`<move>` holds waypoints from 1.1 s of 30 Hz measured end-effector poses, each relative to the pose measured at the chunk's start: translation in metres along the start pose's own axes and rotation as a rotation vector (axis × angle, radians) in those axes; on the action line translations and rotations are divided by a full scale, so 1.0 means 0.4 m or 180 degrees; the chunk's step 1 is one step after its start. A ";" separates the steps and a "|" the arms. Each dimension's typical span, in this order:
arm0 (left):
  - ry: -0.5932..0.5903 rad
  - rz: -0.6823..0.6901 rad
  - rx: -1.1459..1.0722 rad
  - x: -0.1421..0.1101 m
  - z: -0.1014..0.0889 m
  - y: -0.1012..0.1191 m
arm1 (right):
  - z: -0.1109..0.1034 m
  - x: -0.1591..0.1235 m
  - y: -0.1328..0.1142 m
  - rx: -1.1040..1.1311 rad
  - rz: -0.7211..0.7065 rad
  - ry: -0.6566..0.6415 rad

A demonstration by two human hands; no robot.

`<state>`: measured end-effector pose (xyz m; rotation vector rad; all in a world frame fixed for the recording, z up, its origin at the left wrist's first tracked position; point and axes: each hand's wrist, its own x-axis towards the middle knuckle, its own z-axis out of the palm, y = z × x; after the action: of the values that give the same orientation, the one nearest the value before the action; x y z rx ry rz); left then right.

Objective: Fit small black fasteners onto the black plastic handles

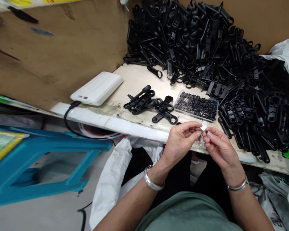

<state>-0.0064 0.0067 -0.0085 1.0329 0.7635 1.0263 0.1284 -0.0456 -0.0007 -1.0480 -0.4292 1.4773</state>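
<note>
1. Reading the clock from where the fingertips meet, 12 straight ahead: a brown wall [86, 45] spans 9 to 11, and a blue stool [69, 144] stands toward 8.
2. The pale worktable [135, 75] lies beneath the fingertips at its near edge.
3. A heap of black plastic parts [195, 48] covers 12 to 3; loose black arms [143, 101] lie crossed toward 10.
4. The left hand [180, 141] comes in from 7, the right hand [220, 146] from 5.
5. Just beyond, at 12, the transparent box [216, 112] of small bits runs lengthwise from half past nine to half past three, left fingertips slightly nearer.
6. Right thumb and forefinger pinch a dark piece [206, 132], at 3 from the left fingertips; its long axis is indiscernible.
7. Left fingertips press together, apparently on a thin piece [201, 130].
</note>
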 end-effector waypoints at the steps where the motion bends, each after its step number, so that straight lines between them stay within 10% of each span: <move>1: 0.0003 -0.0013 -0.0002 -0.001 0.000 0.000 | 0.000 -0.001 0.000 0.0006 -0.0014 0.0001; 33: 0.0033 -0.0020 0.0141 -0.011 0.006 0.009 | -0.024 -0.011 0.008 -0.0223 -0.0313 0.0039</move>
<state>-0.0071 0.0023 -0.0041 1.0633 0.8006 1.0138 0.1337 -0.0531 -0.0066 -1.0757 -0.5197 1.3762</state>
